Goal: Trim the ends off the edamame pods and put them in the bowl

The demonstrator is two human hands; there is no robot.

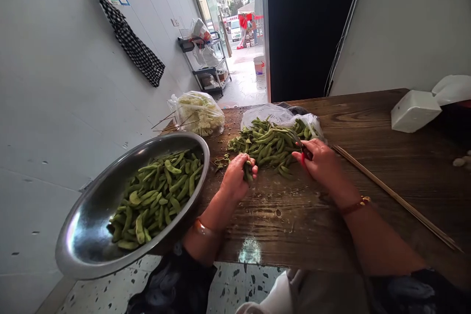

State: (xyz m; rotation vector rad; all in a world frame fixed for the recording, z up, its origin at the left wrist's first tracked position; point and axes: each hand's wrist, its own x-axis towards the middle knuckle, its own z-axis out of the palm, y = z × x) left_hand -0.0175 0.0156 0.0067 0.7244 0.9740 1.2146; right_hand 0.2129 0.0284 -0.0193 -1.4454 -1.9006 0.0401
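Observation:
Green edamame pods (272, 142) lie in a loose pile at the middle of the wooden table, some spilling from a clear plastic bag (270, 113). My left hand (238, 175) is closed around an edamame pod (248, 170), just in front of the pile. Scissors (305, 151) with red on the handle are gripped in my right hand (322, 162), their blades pointing toward the pile's right side. At the left, a large steel bowl (83, 235) sits tilted, with many more pods inside. How many pods my left fingers cover I cannot tell.
A bag of pale cauliflower-like florets (200, 115) stands behind the bowl. Thin wooden sticks (397, 198) lie along the right of the table (272, 235). A white box (415, 110) is at the back right. Beyond the table are a cart (209, 71) and an open doorway.

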